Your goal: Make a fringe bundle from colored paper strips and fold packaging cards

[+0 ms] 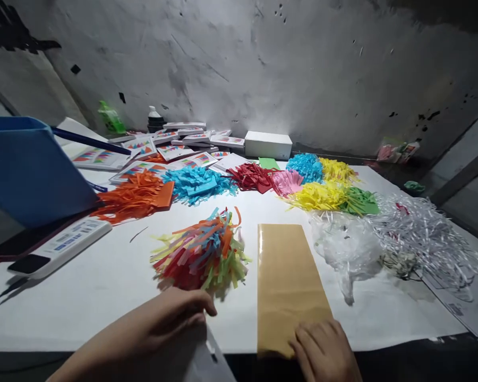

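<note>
My left hand (175, 315) is closed at the table's front edge, thumb and fingers around the top of a pale flat object (213, 358) that runs out of view at the bottom. My right hand (326, 347) has its curled fingers on the near right corner of a glossy brown paper sheet (289, 281); its thumb is hidden. This long sheet lies flat, its near end at the front edge. Just beyond my left hand lies a bunch of mixed-colour tissue paper fringes (201, 249).
Behind are orange (137, 193), blue (199, 183) and yellow fringe bundles (322, 195). A clear plastic bag (344, 241) and silvery strands (430, 239) lie right. Left are a white device with a cable (63, 246) and a blue bin (32, 170). Flat printed boxes (183, 140) and a white box (267, 144) line the back.
</note>
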Available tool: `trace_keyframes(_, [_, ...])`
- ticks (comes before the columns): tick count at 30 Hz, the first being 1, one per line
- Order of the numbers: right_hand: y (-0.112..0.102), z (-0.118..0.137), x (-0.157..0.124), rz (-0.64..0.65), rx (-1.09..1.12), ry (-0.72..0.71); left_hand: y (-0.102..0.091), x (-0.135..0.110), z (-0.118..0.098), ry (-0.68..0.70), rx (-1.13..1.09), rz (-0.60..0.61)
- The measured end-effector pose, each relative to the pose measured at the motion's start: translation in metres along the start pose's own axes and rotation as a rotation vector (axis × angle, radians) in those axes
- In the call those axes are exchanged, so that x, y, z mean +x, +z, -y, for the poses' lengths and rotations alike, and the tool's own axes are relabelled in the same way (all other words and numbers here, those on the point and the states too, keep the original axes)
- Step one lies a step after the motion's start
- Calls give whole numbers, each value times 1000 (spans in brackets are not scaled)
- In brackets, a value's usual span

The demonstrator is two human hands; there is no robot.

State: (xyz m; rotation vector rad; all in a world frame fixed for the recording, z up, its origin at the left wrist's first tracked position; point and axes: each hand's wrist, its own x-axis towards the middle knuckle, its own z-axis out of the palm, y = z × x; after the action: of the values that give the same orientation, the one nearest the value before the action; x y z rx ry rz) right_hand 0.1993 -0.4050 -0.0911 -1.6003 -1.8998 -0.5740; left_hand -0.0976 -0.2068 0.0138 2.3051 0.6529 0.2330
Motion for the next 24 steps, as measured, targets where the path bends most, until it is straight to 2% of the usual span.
trace_keyframes(3, [-10, 8, -14, -2, -64, -37, 24, 7, -13, 22, -81, 238])
trace_keyframes(4, [-12, 7, -18, 26, -84, -37, 34, 11, -18, 34, -103, 267])
trace_keyframes(7, [-15, 2, -25, 39, -28, -43, 61, 23, -29, 79, -136, 275])
trace_keyframes(10, [-19, -1, -28, 2, 59, 15, 75, 29, -34, 73, -80, 251])
trace_keyframes(13, [-27, -6, -26, 39, 49, 135, 76, 33, -39, 24, 18, 322])
trace_keyframes(17, [-36, -14, -26, 42, 149, 221, 71, 38, -45, -5, 4, 388])
trace_keyframes(24, [-45, -14, -32, 0, 277, 358, 76, 34, -38, 85, 48, 276])
